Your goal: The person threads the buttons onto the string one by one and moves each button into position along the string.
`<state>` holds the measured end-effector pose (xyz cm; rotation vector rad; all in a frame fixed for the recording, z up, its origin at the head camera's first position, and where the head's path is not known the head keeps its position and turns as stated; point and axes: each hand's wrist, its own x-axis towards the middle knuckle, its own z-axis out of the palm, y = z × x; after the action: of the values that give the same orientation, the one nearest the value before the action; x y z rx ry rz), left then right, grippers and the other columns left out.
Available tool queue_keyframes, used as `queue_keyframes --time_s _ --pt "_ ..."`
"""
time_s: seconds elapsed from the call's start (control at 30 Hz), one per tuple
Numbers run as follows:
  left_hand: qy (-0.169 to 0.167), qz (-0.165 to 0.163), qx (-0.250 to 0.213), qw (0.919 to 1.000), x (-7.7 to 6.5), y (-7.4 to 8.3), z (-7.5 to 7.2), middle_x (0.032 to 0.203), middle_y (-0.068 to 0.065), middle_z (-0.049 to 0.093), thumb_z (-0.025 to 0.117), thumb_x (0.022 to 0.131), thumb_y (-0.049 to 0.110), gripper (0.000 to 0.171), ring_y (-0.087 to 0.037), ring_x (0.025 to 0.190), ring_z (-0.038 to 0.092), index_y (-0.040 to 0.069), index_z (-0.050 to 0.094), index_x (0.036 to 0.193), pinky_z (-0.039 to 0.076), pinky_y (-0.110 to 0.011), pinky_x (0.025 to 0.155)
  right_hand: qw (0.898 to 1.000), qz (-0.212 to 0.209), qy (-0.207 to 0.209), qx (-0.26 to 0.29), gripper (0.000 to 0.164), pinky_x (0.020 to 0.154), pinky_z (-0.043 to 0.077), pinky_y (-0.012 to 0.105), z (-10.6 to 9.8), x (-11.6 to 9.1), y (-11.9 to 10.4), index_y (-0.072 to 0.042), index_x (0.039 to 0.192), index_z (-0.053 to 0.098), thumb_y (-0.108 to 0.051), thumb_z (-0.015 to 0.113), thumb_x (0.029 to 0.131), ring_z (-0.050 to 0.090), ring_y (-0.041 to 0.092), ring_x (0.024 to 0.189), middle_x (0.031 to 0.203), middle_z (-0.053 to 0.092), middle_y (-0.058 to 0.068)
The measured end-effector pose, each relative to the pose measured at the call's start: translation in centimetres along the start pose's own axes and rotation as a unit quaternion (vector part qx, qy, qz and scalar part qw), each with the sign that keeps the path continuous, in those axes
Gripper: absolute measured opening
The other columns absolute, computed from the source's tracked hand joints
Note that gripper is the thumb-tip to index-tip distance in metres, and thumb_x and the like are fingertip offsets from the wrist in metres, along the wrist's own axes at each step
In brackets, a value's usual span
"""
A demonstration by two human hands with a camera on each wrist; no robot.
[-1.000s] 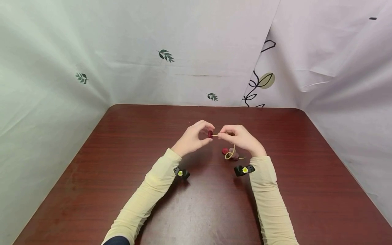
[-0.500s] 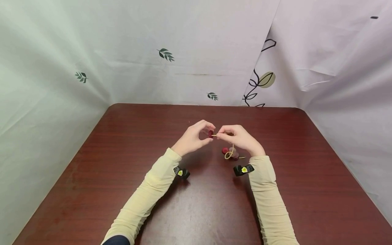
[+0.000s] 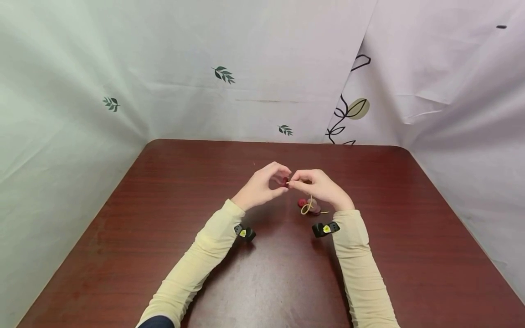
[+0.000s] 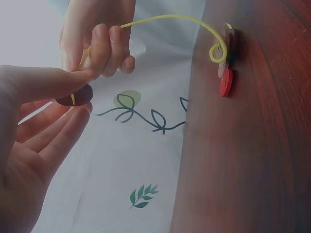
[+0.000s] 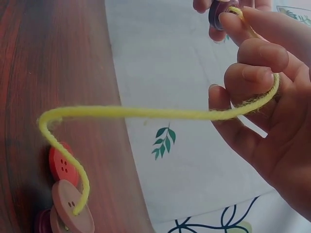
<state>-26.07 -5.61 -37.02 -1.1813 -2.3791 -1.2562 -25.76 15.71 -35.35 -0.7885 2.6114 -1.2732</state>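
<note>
My left hand (image 3: 262, 186) pinches a dark maroon button (image 4: 82, 95) by its edges, between thumb and fingers, above the table. A yellow cord (image 5: 160, 113) is pinched close to its end by thumb and forefinger of my right hand (image 3: 319, 186), right beside that button. In the left wrist view, the cord's tip pokes out on the near side of the button. From the right hand the cord runs down through a pink button (image 5: 73, 206) in a small group on the table. A red button (image 5: 63, 165) lies against this group.
The brown table (image 3: 197, 182) ends at a pale hanging cloth (image 3: 254, 54) with leaf prints behind it and at both sides. A short tail of the cord sticks out to the right of the button group. Each wrist bears a black camera.
My right hand has moved slightly left and my left slightly right. They are closer now, and the stretch of cord showing between right fingertips and maroon button has become shorter.
</note>
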Motion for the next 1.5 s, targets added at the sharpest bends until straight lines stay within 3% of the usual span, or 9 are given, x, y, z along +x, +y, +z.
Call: queue_keyframes --time_s 0.17,0.4,0.5,0.67,0.8,1.0,1.23,1.5 --pt "0.001 0.007 0.005 1.0 0.0 -0.12 0.17 0.107 -0.009 0.06 0.077 0.079 0.002 0.04 -0.018 0.098 0.066 0.003 0.059 0.114 0.055 -0.028 0.086 1.0 0.0 -0.014 -0.007 0.015 0.072 0.046 0.029 0.14 -0.03 0.23 -0.009 0.092 0.069 -0.022 0.062 0.094 0.055 0.018 0.078 0.083 0.064 -0.001" --pt "0.0 0.003 -0.002 1.0 -0.09 -0.21 0.23 0.099 -0.006 0.058 0.078 0.078 0.004 0.037 -0.017 0.092 0.063 0.004 0.061 0.111 0.056 -0.039 0.082 0.999 -0.008 -0.041 -0.009 0.011 0.063 0.044 0.025 0.3 -0.09 0.57 -0.013 0.089 0.067 -0.02 0.062 0.094 0.05 0.011 0.064 0.074 0.058 -0.004" --pt "-0.007 0.007 0.006 0.9999 -0.07 -0.23 0.22 0.098 -0.005 0.058 0.078 0.078 0.005 0.034 -0.015 0.091 0.062 0.006 0.061 0.108 0.056 -0.035 0.082 0.999 -0.003 -0.045 -0.004 0.011 0.062 0.043 0.025 0.34 -0.11 0.63 -0.012 0.091 0.067 -0.02 0.061 0.095 0.049 0.01 0.062 0.072 0.057 -0.004" --pt "-0.022 0.007 0.01 0.9997 -0.06 -0.13 0.18 0.102 -0.005 0.061 0.077 0.079 0.004 0.034 -0.015 0.094 0.065 0.006 0.061 0.109 0.054 -0.026 0.086 0.999 0.0 -0.049 0.0 0.014 0.059 0.043 0.024 0.35 -0.15 0.58 -0.006 0.095 0.067 -0.018 0.061 0.095 0.049 0.017 0.058 0.073 0.058 -0.003" --pt "-0.029 0.0 0.01 0.9995 -0.09 -0.04 0.12 0.104 -0.006 0.064 0.076 0.08 0.004 0.037 -0.016 0.094 0.066 0.005 0.06 0.113 0.054 -0.026 0.087 0.999 -0.011 -0.052 0.0 0.013 0.055 0.043 0.024 0.39 -0.14 0.63 -0.005 0.095 0.066 -0.017 0.06 0.095 0.05 0.025 0.055 0.071 0.057 -0.001" --pt "-0.032 -0.005 0.005 0.9995 -0.02 0.12 0.06 0.104 -0.007 0.067 0.076 0.081 0.005 0.038 -0.017 0.094 0.067 0.005 0.058 0.115 0.054 -0.028 0.086 0.999 -0.011 -0.051 -0.001 0.009 0.058 0.043 0.024 0.39 -0.15 0.48 -0.01 0.093 0.066 -0.016 0.06 0.095 0.053 0.033 0.062 0.07 0.056 -0.003" --pt "-0.022 -0.016 -0.008 0.9996 -0.07 0.12 0.03 0.107 -0.006 0.065 0.075 0.082 0.006 0.039 -0.017 0.096 0.067 0.006 0.058 0.117 0.054 -0.026 0.084 0.998 -0.01 -0.054 0.001 0.015 0.059 0.043 0.024 0.39 -0.07 0.42 -0.003 0.096 0.066 -0.017 0.058 0.096 0.054 0.042 0.067 0.076 0.058 0.02" --pt "-0.013 -0.012 -0.018 0.9997 -0.12 -0.06 0.16 0.103 -0.007 0.059 0.076 0.081 0.005 0.037 -0.017 0.09 0.067 0.006 0.059 0.113 0.057 -0.033 0.076 0.999 -0.011 -0.053 -0.001 0.014 0.059 0.042 0.024 0.46 0.11 0.49 -0.003 0.094 0.065 -0.016 0.059 0.096 0.053 0.032 0.063 0.071 0.056 0.012"
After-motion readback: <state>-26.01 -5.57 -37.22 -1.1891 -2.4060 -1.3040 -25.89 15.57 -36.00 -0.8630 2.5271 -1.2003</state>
